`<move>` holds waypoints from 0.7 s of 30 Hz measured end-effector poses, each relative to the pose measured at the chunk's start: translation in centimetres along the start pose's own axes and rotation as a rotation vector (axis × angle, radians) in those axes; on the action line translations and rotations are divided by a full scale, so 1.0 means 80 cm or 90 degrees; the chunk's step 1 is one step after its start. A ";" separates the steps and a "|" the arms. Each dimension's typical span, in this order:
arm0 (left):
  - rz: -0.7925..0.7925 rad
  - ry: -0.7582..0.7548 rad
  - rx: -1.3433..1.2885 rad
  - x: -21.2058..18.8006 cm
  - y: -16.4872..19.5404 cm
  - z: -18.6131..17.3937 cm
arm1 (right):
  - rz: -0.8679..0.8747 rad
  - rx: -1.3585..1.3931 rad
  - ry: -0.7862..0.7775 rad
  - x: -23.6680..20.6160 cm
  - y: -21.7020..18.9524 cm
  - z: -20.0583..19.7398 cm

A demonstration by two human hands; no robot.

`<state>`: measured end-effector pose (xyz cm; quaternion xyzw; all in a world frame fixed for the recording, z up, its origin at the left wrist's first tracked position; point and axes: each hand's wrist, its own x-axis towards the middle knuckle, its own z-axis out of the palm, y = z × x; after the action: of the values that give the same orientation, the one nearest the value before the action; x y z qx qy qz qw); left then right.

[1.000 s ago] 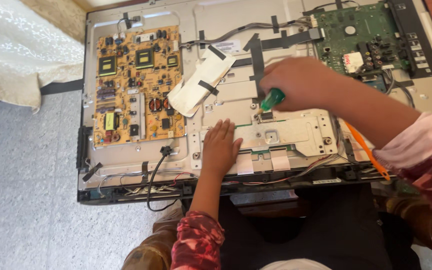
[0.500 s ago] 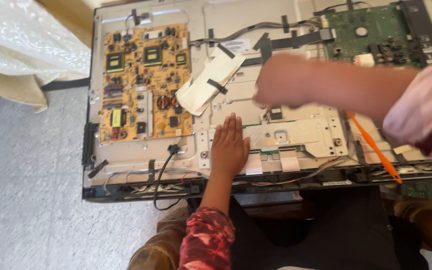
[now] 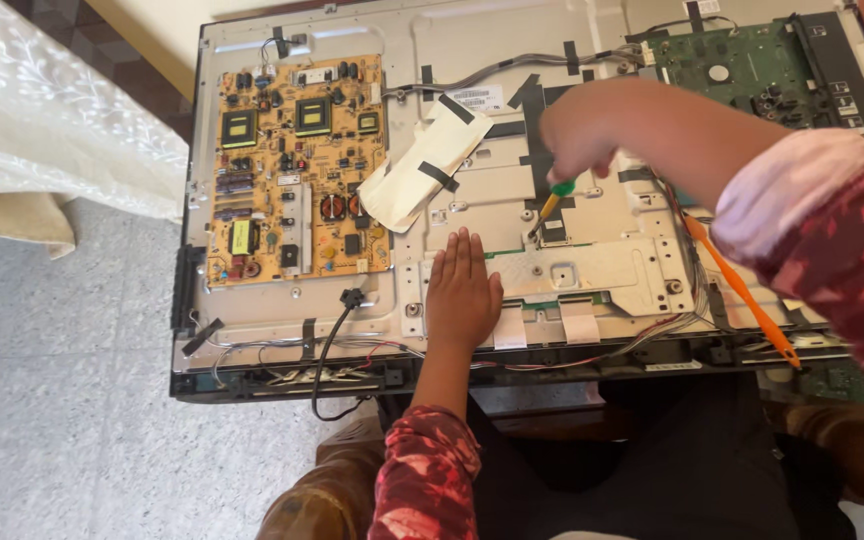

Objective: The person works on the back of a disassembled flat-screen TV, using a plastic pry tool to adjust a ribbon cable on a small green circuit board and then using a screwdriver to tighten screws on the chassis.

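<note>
Green-handled screwdriver (image 3: 555,196) gripped, left hand (image 3: 462,290) flat

Right hand (image 3: 580,132) grips screwdriver (image 3: 552,200); left hand (image 3: 462,290) flat on metal panel (image 3: 602,270).

White patterned lace cloth (image 3: 42,110) hanging at left edge, over grey speckled tile floor (image 3: 62,400). Long orange plastic pry tool (image 3: 742,290) lying diag. on panel's right side. Green circuit board (image 3: 742,70) sitting top right, yellow-brown power board (image 3: 297,170) w/ coils sitting left.

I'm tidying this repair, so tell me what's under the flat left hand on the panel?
The left hand lies flat on the silver metal back panel, beside white ribbon cables. Whatever is directly beneath the palm is covered.
</note>
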<state>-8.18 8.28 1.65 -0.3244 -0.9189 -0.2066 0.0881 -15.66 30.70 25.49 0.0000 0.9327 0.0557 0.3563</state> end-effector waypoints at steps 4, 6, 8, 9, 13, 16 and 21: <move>0.003 -0.003 -0.004 0.000 -0.001 -0.001 | -0.235 -0.244 0.170 -0.025 -0.022 0.031; 0.002 -0.003 -0.004 0.001 -0.002 -0.002 | -0.266 -0.403 0.177 -0.045 -0.013 0.039; 0.011 0.003 -0.007 0.001 -0.003 -0.003 | -0.288 -0.518 0.211 -0.060 -0.009 0.046; 0.008 0.002 -0.008 0.001 -0.002 -0.002 | -0.296 -0.557 0.242 -0.065 -0.007 0.048; 0.000 0.003 -0.004 0.001 0.000 0.001 | -0.286 -0.567 0.184 -0.072 -0.004 0.054; -0.001 0.001 0.003 0.002 0.003 0.005 | -0.196 -0.450 0.140 -0.061 0.004 0.062; 0.007 -0.004 0.013 0.002 0.001 0.007 | 0.010 -0.071 -0.004 -0.006 0.027 0.061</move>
<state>-8.26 8.69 1.27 -0.3291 -0.9194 -0.1960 0.0894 -12.13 33.30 22.46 -0.0125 0.9269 0.1102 0.3585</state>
